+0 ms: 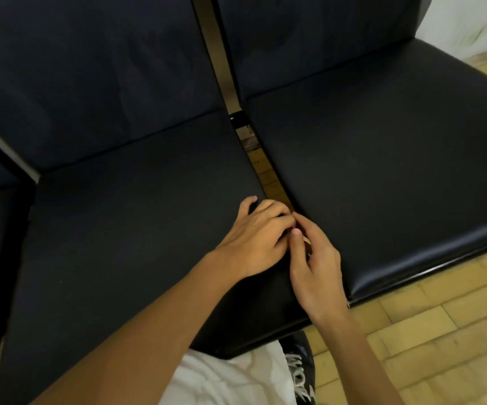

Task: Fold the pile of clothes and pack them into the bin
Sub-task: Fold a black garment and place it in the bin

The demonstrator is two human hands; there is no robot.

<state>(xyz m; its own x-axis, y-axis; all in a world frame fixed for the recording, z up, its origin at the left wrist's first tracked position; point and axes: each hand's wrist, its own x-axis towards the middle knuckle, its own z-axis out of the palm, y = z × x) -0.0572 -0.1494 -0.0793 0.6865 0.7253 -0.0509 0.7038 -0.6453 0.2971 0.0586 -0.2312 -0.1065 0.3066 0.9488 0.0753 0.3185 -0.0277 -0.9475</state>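
Black padded seats (137, 229) fill the frame; left hand (254, 241) and right hand (315, 267) meet mid-frame, fingers loose, holding nothing.

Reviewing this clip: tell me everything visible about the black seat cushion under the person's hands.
The left seat cushion is black, smooth and faintly glossy, like leather or vinyl, flat with rounded edges. It meets a matching backrest behind and is separated from the right seat cushion by a narrow gap showing floor. The left hand rests near its right edge, fingers bent; the right hand hovers at the gap. No clothes lie on it.
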